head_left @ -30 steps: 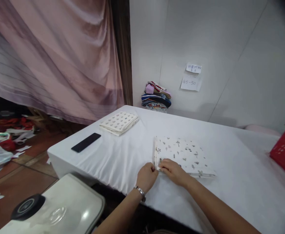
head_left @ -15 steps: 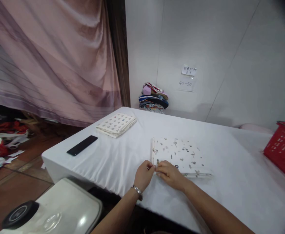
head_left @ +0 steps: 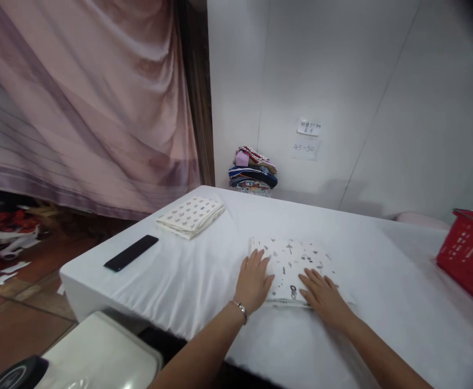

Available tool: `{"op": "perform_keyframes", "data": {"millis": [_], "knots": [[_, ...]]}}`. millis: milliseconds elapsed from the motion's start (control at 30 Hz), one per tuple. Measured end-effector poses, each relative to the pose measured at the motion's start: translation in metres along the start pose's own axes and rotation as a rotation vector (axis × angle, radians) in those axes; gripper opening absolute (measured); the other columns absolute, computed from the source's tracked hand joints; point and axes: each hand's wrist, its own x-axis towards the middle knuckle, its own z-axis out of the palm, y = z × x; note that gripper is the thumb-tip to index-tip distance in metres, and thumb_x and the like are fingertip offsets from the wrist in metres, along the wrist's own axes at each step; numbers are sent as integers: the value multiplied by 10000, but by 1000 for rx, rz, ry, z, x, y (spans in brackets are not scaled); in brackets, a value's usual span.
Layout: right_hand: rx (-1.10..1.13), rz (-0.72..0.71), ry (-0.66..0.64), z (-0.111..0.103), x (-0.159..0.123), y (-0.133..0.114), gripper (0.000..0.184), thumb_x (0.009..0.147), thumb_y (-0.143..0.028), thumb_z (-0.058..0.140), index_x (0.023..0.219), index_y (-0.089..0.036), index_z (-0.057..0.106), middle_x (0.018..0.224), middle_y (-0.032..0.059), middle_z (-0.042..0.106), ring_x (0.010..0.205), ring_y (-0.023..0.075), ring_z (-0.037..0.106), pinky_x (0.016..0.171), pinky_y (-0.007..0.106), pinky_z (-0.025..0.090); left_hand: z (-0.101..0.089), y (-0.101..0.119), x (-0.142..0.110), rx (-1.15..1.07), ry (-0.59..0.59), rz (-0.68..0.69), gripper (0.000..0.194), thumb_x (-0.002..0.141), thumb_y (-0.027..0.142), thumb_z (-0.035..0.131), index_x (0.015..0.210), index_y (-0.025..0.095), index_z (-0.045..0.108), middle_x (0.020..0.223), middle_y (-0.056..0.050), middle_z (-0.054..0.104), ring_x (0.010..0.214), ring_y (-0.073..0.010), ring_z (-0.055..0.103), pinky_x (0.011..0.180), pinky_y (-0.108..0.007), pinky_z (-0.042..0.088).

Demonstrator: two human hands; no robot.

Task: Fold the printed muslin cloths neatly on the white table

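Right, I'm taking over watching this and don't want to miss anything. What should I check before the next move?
1. Left hand on the near cloth, fingers spread: ok.
2. Right hand on it too, not gripping an edge: ok.
3. Far cloth folded and apart from the near one: ok.
4. Phone away from both hands: ok.
5. Red basket apart from the near cloth: ok.
6. Inner layers of the near cloth free of creases: cannot tell, they are hidden.

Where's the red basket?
In the head view, the red basket sits at the far right edge of the white table, beyond the right hand.
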Motion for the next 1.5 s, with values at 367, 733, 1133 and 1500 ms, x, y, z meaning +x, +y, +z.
{"op": "perform_keyframes", "data": {"millis": [367,733,1133,1500], "knots": [[13,261,46,1,-35,68,575,865,-547,216,1347,-273,366,1434,-29,237,1335,222,160,1072,483,168,22,-8,-3,-16,-256,-65,488,886,408,269,1322,216,377,1460,-28,230,1358,-217,93,1084,-459,137],[-95,198,96,-5,78,56,598,875,-462,279,1360,-115,324,1447,97,228,1337,236,147,1061,436,207,31,-13,64,125,-213,-145,571,853,440,309,1342,147,343,1474,-86,169,1360,-247,55,1087,-454,111],[142,228,169,11,86,91,526,860,-419,325,1300,-150,427,1417,65,310,1318,202,224,1075,358,222,45,-27,60,21,-106,-358,561,876,403,275,1358,116,294,1472,-107,165,1348,-238,141,1061,-367,200],[415,689,118,-27,69,87,537,704,-437,607,1111,-87,586,1160,187,568,1095,317,513,887,374,416,34,-31,69,133,-91,-432,462,872,305,292,1275,94,376,1107,-163,582,1099,-253,482,891,-367,333]]}}
